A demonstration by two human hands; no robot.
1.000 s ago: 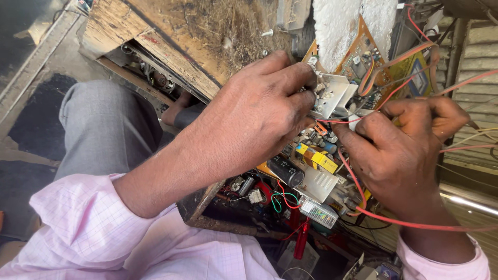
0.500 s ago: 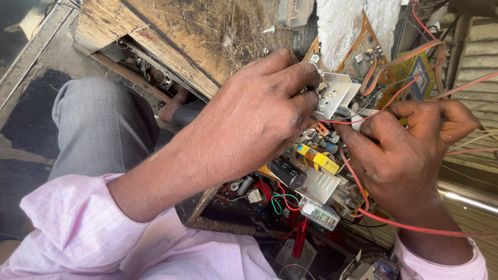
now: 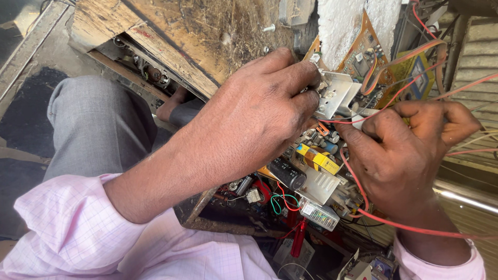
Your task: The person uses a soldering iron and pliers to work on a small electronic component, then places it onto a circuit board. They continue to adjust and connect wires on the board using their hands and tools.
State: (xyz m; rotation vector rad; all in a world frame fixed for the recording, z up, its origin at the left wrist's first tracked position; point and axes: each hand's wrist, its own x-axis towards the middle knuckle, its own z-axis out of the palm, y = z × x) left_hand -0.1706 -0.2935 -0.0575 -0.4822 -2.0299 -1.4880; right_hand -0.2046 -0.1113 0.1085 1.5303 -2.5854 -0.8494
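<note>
The left hand (image 3: 259, 119) is curled tight, its fingertips pinched on a small silver metal bracket (image 3: 334, 93) that stands on the circuit board (image 3: 311, 171) in the middle of the scene. Just to the right, the right hand (image 3: 404, 155) is also closed, thumb and forefinger pinching a thin red wire (image 3: 358, 122) close beside the bracket; the same wire runs round under the wrist and off to the right edge. The two hands sit close together, almost touching at the fingertips.

Below the bracket the board is crowded: a yellow block component (image 3: 319, 159), a black cylindrical capacitor (image 3: 285, 173), a pale finned heat sink (image 3: 317, 184) and a loop of green wire (image 3: 277, 202). Beyond the hands, on the far side, an orange-brown board (image 3: 358, 54) leans against a white foam block (image 3: 340, 26), with red and orange leads arching over it. A rough wooden panel (image 3: 197, 36) of the cabinet slopes across the far left. Nearer, on the left, are the person's grey trouser knee (image 3: 98, 124) and pink checked sleeve (image 3: 78, 233).
</note>
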